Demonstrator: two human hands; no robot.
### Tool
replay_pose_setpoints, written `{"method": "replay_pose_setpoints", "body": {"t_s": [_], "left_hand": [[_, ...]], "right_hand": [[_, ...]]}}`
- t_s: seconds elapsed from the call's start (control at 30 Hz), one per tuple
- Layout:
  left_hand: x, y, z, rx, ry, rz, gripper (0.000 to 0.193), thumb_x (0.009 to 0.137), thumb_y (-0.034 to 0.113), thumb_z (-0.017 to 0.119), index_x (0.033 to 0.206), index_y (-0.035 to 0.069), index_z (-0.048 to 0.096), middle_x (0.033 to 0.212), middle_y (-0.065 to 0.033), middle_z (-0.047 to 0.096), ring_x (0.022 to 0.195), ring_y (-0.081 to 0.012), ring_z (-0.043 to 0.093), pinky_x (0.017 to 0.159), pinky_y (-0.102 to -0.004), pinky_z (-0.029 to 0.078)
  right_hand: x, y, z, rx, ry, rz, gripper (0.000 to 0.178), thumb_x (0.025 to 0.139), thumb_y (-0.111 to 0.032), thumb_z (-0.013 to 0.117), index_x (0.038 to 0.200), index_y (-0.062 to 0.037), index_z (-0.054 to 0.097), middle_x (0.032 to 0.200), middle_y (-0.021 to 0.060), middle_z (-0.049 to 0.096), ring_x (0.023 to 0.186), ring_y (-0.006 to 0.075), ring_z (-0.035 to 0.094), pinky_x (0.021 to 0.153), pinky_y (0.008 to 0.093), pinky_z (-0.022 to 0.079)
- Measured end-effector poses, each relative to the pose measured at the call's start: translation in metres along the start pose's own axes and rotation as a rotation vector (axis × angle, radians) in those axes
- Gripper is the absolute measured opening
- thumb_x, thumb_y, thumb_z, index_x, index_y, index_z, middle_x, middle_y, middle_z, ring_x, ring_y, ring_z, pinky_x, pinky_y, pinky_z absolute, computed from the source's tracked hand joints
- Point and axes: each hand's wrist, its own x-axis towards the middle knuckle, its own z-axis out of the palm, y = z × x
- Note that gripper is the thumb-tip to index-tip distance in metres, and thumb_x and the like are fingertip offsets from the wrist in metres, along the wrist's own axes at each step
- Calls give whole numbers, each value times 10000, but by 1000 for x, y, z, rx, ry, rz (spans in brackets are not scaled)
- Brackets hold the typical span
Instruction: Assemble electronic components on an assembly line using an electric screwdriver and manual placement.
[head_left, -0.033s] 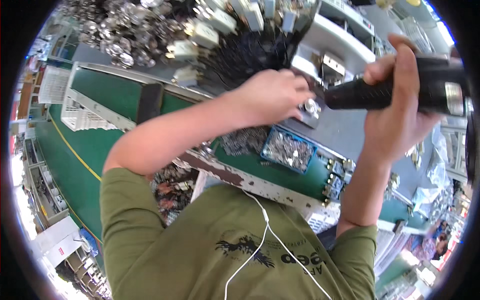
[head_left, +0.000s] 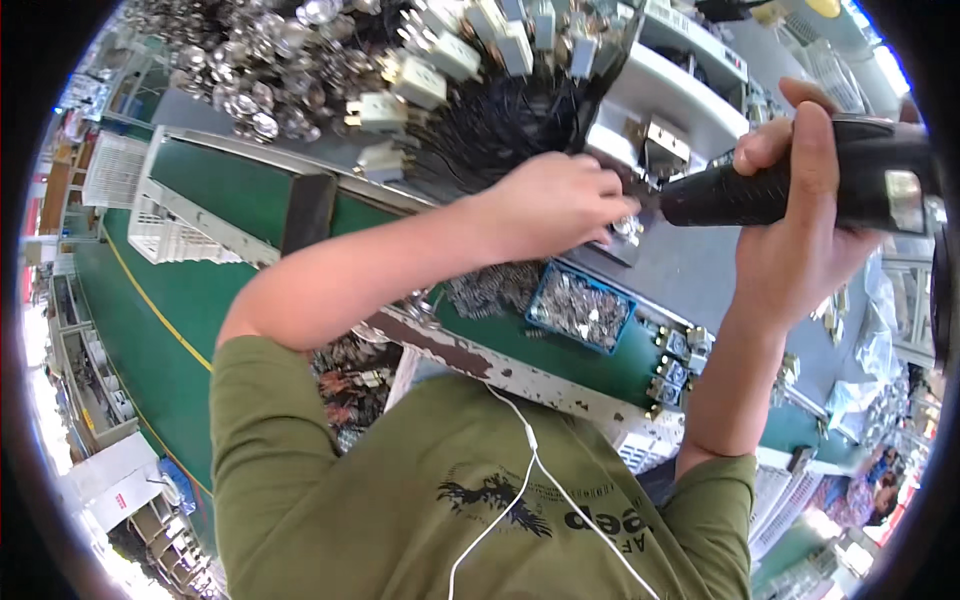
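My right hand (head_left: 808, 200) is wrapped round a black power screwdriver (head_left: 735, 192), held sideways with its tapered nose pointing left. My left hand (head_left: 570, 205) reaches over the bench, its fingers curled together just left of that nose. Whatever the left fingers pinch is hidden. Beneath them a small metal fixture (head_left: 622, 250) with a shiny round part shows in part. Closer to me lies a blue tray (head_left: 630, 322) of small silver metal pieces. Beyond the left hand, black cables (head_left: 500, 120) with pale plug-like blocks (head_left: 418, 84) lie in a heap.
Shiny round metal parts (head_left: 262, 100) are piled at the far left. Small metal-and-black assemblies (head_left: 672, 365) line the bench's near edge at right, beside a clear plastic bag (head_left: 865, 345). A dark bar (head_left: 308, 212) and a chipped white rail (head_left: 500, 372) cross the green surface.
The whole view has shifted slightly right and down. My left fingers have come a little nearer the screwdriver's nose; my right hand keeps its grip.
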Motion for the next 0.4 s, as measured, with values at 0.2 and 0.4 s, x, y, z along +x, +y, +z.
{"method": "replay_pose_setpoints", "body": {"t_s": [0.2,0.4], "left_hand": [[-10,16,-23,-40,-204,-75,347,849,244,781,1185,194,712,994,24,675,939,-157,657,823,-334,469],[-11,17,-27,201,-91,73,365,848,241,777,1203,201,704,1025,0,695,969,-175,663,862,-356,466]], "right_hand": [[6,17,-16,-179,130,56,497,985,-45,695,1403,20,433,1178,188,707,821,155,691,773,302,581],[9,18,-20,-264,123,99,589,986,-128,725,1452,3,389,1411,169,593,1158,200,653,1023,358,515]]}}
